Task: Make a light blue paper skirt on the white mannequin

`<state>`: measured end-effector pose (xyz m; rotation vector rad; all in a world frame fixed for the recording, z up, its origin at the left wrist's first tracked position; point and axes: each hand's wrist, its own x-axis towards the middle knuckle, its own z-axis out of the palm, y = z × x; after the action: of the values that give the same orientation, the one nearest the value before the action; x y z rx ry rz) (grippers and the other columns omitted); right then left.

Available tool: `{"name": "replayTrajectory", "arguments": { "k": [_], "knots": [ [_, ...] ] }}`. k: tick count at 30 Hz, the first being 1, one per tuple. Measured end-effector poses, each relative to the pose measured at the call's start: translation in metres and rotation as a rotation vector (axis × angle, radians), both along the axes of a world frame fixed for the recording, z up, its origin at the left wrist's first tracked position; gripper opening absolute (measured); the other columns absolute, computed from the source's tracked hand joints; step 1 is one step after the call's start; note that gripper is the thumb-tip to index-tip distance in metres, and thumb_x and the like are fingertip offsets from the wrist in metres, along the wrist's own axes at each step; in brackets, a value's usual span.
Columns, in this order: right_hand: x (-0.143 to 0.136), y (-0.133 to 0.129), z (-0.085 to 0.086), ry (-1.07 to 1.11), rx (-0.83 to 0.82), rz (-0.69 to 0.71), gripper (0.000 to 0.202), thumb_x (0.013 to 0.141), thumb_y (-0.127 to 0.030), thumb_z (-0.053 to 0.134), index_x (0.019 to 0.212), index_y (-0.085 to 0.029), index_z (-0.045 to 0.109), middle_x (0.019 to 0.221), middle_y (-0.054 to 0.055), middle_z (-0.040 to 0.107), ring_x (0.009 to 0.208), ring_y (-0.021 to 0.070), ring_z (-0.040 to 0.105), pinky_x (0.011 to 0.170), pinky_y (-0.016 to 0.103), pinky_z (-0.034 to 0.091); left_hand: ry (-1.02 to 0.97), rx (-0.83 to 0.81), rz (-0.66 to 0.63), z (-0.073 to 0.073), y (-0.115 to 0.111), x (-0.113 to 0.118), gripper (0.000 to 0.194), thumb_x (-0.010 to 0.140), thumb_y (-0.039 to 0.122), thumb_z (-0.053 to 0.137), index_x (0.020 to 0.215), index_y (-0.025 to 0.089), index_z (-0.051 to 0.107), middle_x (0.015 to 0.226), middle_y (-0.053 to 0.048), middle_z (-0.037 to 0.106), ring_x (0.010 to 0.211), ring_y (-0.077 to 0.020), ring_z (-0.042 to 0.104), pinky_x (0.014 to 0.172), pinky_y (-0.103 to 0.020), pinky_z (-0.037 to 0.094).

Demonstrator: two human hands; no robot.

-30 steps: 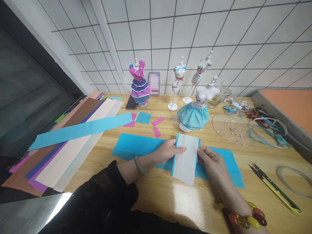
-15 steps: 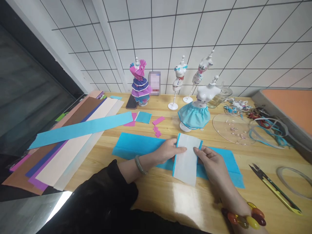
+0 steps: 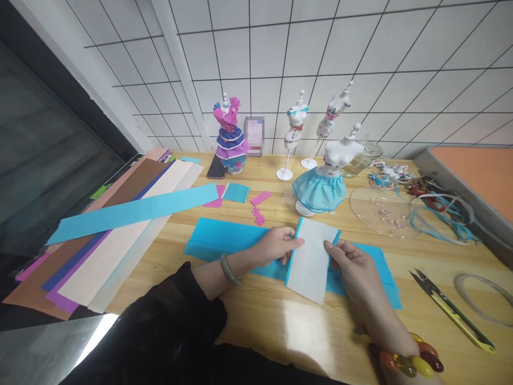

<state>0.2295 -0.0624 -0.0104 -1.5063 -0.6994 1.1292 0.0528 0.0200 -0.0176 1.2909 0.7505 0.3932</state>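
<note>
Between my hands is a white crepe paper piece [image 3: 311, 259] with blue folded edges, tilted slightly above the table. My left hand [image 3: 278, 246] pinches its left edge, thumb on the front and fingers partly hidden behind. My right hand [image 3: 352, 262] grips the right edge near the top between thumb and fingers. Beneath both hands a wide blue paper strip [image 3: 228, 235] lies flat on the wooden table. Just behind the white piece stands a mini dress form [image 3: 340, 152] wearing a light blue gathered skirt [image 3: 318, 190].
Colored paper strips [image 3: 120, 240] are stacked at left, a light blue strip [image 3: 136, 211] across them. Thread snips [image 3: 452, 310] lie at right near a clear ring [image 3: 484, 299]. Behind are more dress forms [image 3: 292, 133], a dressed one [image 3: 230, 136], pink scraps [image 3: 260, 199] and a beaded clear disc [image 3: 380, 211].
The white piece has shifted slightly right and turned a little, its top now leaning right. My right hand has moved a bit to the right with it; the left hand still pinches its edge.
</note>
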Motion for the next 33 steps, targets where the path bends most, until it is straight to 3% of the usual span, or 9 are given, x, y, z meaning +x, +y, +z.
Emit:
{"name": "replayTrajectory", "arguments": {
  "k": [11,16,26,33],
  "knots": [
    [-0.002,0.0,0.005,0.001,-0.005,0.004,0.035,0.059,-0.048,0.08,0.06,-0.021,0.058,0.057,-0.001,0.06,0.053,0.0141,0.052,0.05,0.026,0.042,0.001,0.021,-0.041,0.004,0.002,-0.001,0.033,0.078,0.047,0.063,0.078,0.017,0.047,0.056,0.007,0.05,0.039,-0.0037,0.044,0.037,-0.017,0.033],
    [-0.001,-0.001,0.005,-0.001,-0.004,-0.008,0.035,0.061,-0.046,0.081,0.059,-0.021,0.057,0.053,-0.004,0.055,0.049,0.0104,0.046,0.047,0.023,0.037,0.024,0.085,-0.061,0.007,0.002,-0.002,0.034,0.082,0.049,0.057,0.077,0.018,0.046,0.05,0.008,0.048,0.038,-0.0053,0.047,0.037,-0.017,0.03],
    [0.001,0.0,0.002,-0.009,-0.002,-0.033,0.033,0.058,-0.045,0.083,0.062,-0.02,0.061,0.057,-0.002,0.06,0.05,0.0107,0.048,0.046,0.023,0.039,0.057,0.157,0.006,0.018,-0.001,-0.001,0.031,0.083,0.04,0.054,0.065,0.018,0.041,0.053,0.006,0.048,0.037,-0.0036,0.04,0.038,-0.018,0.03],
    [0.0,0.0,0.001,-0.007,0.006,-0.025,0.034,0.059,-0.044,0.083,0.06,-0.02,0.059,0.053,-0.004,0.055,0.049,0.0099,0.047,0.046,0.022,0.04,0.065,0.178,0.031,0.017,-0.001,0.0,0.037,0.081,0.049,0.056,0.066,0.018,0.043,0.051,0.007,0.043,0.041,-0.0046,0.039,0.04,-0.018,0.028]
  ]
}}
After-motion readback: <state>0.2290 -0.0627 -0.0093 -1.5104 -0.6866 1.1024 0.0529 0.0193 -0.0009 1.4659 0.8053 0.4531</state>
